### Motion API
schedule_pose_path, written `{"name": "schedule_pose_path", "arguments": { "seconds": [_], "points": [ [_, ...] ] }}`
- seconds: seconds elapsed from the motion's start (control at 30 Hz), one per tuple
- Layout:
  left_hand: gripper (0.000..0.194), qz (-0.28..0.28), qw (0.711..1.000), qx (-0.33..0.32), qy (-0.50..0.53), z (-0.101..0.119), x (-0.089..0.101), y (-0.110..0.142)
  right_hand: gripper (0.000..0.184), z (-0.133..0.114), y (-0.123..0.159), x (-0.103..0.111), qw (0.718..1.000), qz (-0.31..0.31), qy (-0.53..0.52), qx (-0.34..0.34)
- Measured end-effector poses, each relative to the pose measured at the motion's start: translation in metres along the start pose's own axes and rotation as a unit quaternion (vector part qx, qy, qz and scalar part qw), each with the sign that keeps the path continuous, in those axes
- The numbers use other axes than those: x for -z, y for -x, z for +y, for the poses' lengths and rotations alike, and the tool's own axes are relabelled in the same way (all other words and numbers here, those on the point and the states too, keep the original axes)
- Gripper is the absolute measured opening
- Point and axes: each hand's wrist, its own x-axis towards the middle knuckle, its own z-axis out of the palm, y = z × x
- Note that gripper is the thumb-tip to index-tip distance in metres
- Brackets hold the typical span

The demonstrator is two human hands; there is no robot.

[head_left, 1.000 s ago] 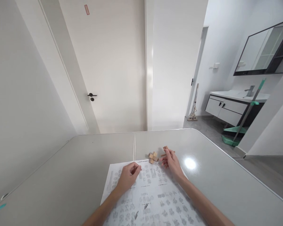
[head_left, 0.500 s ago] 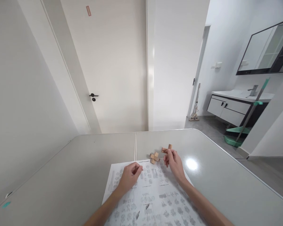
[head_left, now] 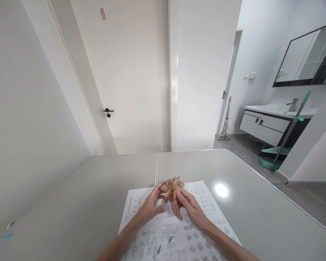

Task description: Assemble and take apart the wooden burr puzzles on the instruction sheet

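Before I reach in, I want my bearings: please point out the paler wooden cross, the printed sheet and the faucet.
Paler wooden cross (head_left: 178, 181): head view, near its middle.
Printed sheet (head_left: 170, 223): head view, on its printed face, between the forearms.
Faucet (head_left: 293, 105): head view, on its upright body.

Before me, a glossy grey surface (head_left: 103, 195) bears a white printed paper sheet (head_left: 209, 203), a pale wooden cross-shaped block (head_left: 180, 180) at its far edge.

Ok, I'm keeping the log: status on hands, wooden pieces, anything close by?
Left hand open, curved beside the darker wooden piece. Right hand at its right, grip unclear. Lighter wooden piece close behind; printed sheet beneath both hands.
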Motion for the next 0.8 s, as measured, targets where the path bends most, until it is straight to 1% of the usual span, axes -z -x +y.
{"name": "schedule_pose_path", "arguments": {
  "seconds": [0.03, 0.07, 0.13, 0.17, 0.2, 0.27, 0.4, 0.53, 0.67, 0.8],
  "points": [
    [0.097, -0.021, 0.999, 0.010, 0.024, 0.001, 0.000, 0.000, 0.037, 0.001, 0.001, -0.002, 1.000, -0.019, -0.010, -0.010],
    [0.095, -0.041, 0.998, 0.023, 0.042, 0.004, 0.000, 0.000, 0.036, 0.001, 0.001, -0.003, 0.999, -0.038, -0.019, -0.020],
    [0.084, -0.067, 0.995, 0.044, 0.063, 0.008, 0.000, 0.000, 0.036, 0.002, 0.001, -0.004, 0.996, -0.068, -0.037, -0.037],
    [0.079, -0.071, 0.994, 0.049, 0.068, 0.010, -0.001, 0.001, 0.035, 0.001, 0.001, -0.004, 0.995, -0.076, -0.044, -0.043],
    [0.076, -0.068, 0.994, 0.050, 0.069, 0.011, -0.001, 0.001, 0.035, 0.001, 0.001, -0.003, 0.995, -0.079, -0.048, -0.047],
    [0.075, -0.045, 0.995, 0.046, 0.070, 0.011, 0.000, 0.001, 0.035, 0.001, 0.000, -0.003, 0.996, -0.067, -0.049, -0.046],
    [0.080, 0.002, 0.998, 0.043, 0.056, 0.002, 0.004, 0.002, 0.030, 0.005, -0.003, 0.000, 0.998, -0.028, -0.039, -0.034],
    [0.083, 0.033, 0.999, 0.033, 0.019, -0.008, 0.007, 0.003, 0.034, 0.014, -0.006, 0.004, 0.996, -0.015, -0.061, -0.056],
    [0.086, 0.040, 0.999, 0.036, 0.003, -0.013, 0.008, 0.003, 0.038, 0.015, -0.008, 0.005, 0.993, -0.035, -0.064, -0.089],
    [0.081, 0.029, 0.998, 0.047, -0.023, -0.010, 0.010, 0.003, 0.040, 0.013, -0.008, 0.005, 0.994, -0.054, -0.043, -0.090]
  ]
}}
